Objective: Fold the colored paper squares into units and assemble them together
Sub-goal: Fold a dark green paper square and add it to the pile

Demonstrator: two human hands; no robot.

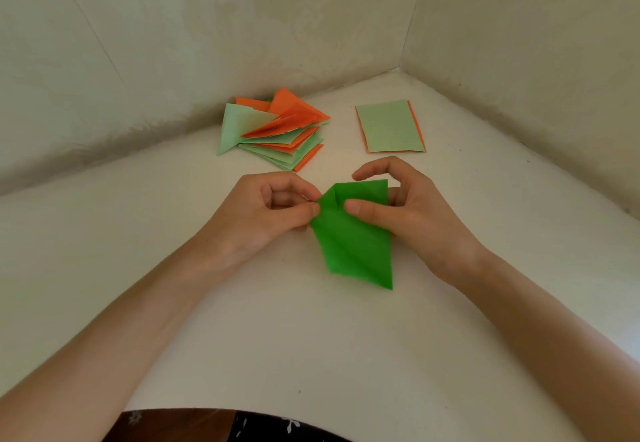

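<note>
Head view: a unit is mid-fold. The green paper (pixel 356 244) sits mid-counter (pixel 311 337). The left hand (pixel 263 213) pinches its nine-o'clock flap, and the right hand (pixel 408 213) grips its top edge between thumb and curled fingers (pixel 377 168). Folded units (pixel 277 130) pile at eleven o'clock, flat sheets (pixel 389 126) at one. Next, likely, that flap wants creasing flat.

Left hand (pixel 265 214), right hand (pixel 414 214) — both pinching (fingers curled).
</note>
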